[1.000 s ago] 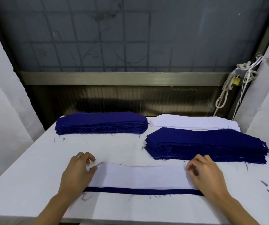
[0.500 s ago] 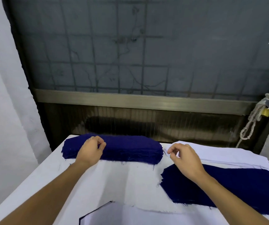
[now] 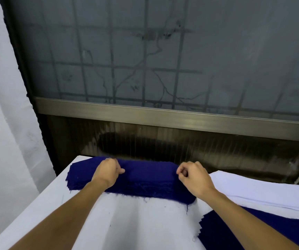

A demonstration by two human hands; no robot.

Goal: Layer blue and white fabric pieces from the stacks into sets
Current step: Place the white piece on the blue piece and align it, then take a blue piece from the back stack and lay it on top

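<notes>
Blue stack [image 3: 145,179] at the desk's [image 3: 136,222] far left corner has the left grip [image 3: 107,171] and right grip [image 3: 193,177] curled at its top ends, cloth pinched or not I cannot tell, and its frayed threads could drag 2 pieces up instead of 1, spoiling the set.

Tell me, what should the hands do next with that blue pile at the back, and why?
Probably pinch the top piece of the far blue stack and lift it off. The left hand and right hand are both at the top of that stack with fingers curled, one toward each end, and no piece looks raised yet. Whether they already grip cloth, I cannot tell.
</notes>
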